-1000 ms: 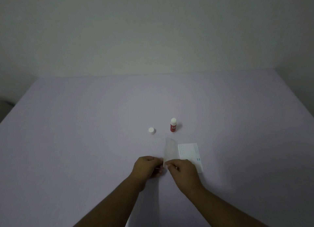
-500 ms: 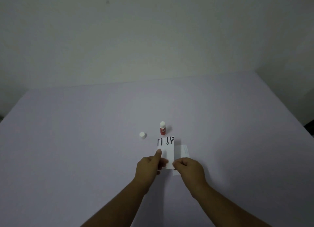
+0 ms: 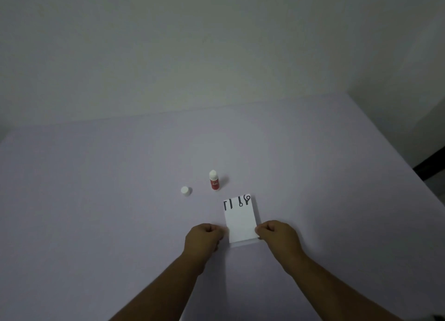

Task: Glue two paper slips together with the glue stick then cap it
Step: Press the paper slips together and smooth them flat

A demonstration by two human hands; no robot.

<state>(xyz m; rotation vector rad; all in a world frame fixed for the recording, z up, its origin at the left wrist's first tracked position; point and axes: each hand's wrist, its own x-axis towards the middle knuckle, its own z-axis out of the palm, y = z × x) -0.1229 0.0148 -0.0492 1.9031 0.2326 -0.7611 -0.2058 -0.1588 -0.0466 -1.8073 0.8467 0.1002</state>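
A white paper slip with black marks along its far edge lies flat on the table, on top of a second slip whose edge shows just below it. My left hand pinches the top slip's near left edge. My right hand pinches its near right edge. Beyond the slips, a red glue stick stands upright with its white tip bare. Its white cap sits apart to the left.
The pale lilac table ends at a plain wall at the back. Its right edge runs diagonally past a dark gap at the far right.
The marked slip went from held upright on edge to laid flat over the other slip. Both hands have spread to its near corners. The camera view shifted left.
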